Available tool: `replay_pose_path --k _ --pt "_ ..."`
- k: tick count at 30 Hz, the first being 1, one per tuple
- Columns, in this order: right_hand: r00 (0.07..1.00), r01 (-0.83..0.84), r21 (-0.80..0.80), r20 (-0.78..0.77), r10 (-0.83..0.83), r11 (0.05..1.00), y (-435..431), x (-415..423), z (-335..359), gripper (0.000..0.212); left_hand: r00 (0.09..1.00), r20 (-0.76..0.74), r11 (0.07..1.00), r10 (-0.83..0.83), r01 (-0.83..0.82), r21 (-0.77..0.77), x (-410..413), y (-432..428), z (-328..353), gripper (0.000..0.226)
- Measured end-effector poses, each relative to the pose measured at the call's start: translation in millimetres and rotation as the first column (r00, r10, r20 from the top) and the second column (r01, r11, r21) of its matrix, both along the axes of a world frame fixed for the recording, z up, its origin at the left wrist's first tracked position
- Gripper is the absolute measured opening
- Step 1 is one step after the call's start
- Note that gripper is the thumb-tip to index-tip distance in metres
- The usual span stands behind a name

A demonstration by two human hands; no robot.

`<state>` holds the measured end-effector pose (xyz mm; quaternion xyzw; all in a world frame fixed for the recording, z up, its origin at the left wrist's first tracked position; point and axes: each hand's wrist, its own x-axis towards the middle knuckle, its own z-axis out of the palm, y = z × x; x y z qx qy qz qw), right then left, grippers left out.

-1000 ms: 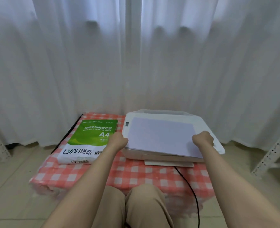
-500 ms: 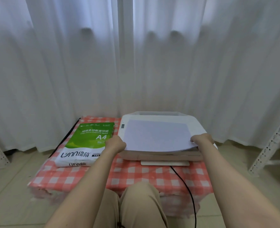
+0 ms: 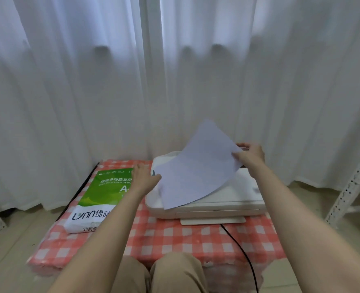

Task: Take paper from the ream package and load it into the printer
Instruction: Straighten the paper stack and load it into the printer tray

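**Kid:** What are the fingers doing?

**Helper:** The fingers (image 3: pixel 239 155) of the right hand (image 3: pixel 250 155) pinch the far right edge of the paper (image 3: pixel 198 168). The left hand (image 3: pixel 144 178) holds the near left edge. Its thumb lies against the sheet, but I cannot see the fingers under it, so I cannot tell how tight that grip is.

**Kid:** Where is the paper?

**Helper:** It is up in the air, just over the top of the printer (image 3: pixel 234 197). It is not in the slot yet. The green paper pack (image 3: pixel 102 191) lies beside the printer on the left, on the red checked cloth (image 3: pixel 174 235).

**Kid:** Which way does the paper point?

**Helper:** It is tipped. One corner sticks up and back toward the curtain (image 3: pixel 69 92). The opposite corner hangs low near the front of the printer. The long way of the paper runs from that low front corner up to the high back one. It bends a bit in the middle.

**Kid:** How should it go in?

**Helper:** I think it should be turned so a short edge faces the back of the printer, where the tray seems to be. Keep both hands on the sides so the stack stays flat and even. Then let it slide down straight and slow. If it goes in crooked, a corner could fold.
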<state>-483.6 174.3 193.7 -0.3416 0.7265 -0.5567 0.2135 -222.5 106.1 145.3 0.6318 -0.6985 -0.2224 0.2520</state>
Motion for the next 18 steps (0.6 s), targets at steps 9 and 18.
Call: replay_pose_path --k 9,18 --pt "0.995 -0.092 -0.372 -0.076 0.069 0.924 -10 29 93 0.023 0.863 -0.486 0.990 -0.136 0.102 -0.095 -14 -34 47 0.093" --pt "0.948 -0.317 -0.507 -0.148 0.282 0.801 -17 45 122 0.025 0.570 -0.788 0.958 -0.234 0.272 -0.087 0 -23 65 0.037"
